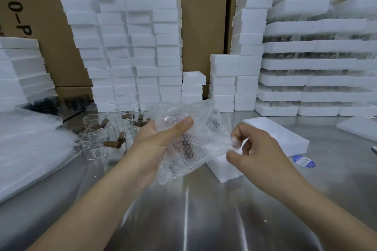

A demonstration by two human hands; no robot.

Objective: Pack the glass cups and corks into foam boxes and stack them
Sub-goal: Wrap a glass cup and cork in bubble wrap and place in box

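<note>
Your left hand point(152, 140) held a bubble-wrap sheet point(201, 126) above the counter point(204, 220), thumb curled over it, something brown showing through. Your right hand point(263, 149) pinched its edge with closed fingers point(244, 130). Glass cups point(95, 144) and corks point(112, 143) stood left, a foam box point(289, 140) right.

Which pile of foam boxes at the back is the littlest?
The short foam box pile between the tall stack and the stepped stack; about three boxes high.

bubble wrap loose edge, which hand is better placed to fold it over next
Right, probably. The right hand pinches the loose edge of the bubble wrap, so it can fold it over, while the left hand is occupied cradling the bundle.
</note>
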